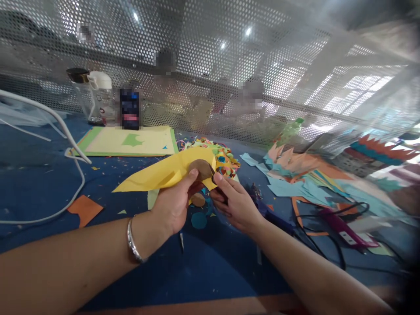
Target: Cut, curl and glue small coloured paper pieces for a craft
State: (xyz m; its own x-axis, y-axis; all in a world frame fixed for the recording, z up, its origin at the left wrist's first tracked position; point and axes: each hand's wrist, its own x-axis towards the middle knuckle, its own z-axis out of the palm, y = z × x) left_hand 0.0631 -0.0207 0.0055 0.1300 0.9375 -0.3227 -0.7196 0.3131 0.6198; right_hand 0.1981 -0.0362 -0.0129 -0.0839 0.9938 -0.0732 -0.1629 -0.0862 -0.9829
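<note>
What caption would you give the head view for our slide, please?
Left hand grips yellow paper with a brown disc, right hand at its edge, over a scrap-strewn blue table.

Behind-left of the grip on the folded sheet (164,173) lies a paper stack (131,142). A scrap pile (226,159) lies just behind, a corded tool (341,227) right.

A creased sheet of yellow paper (164,173) was held in the air, tilted, its pointed corner reaching left. A round brown cardboard disc (201,168) lay against its right end, pinched there by the left hand (172,205).
</note>
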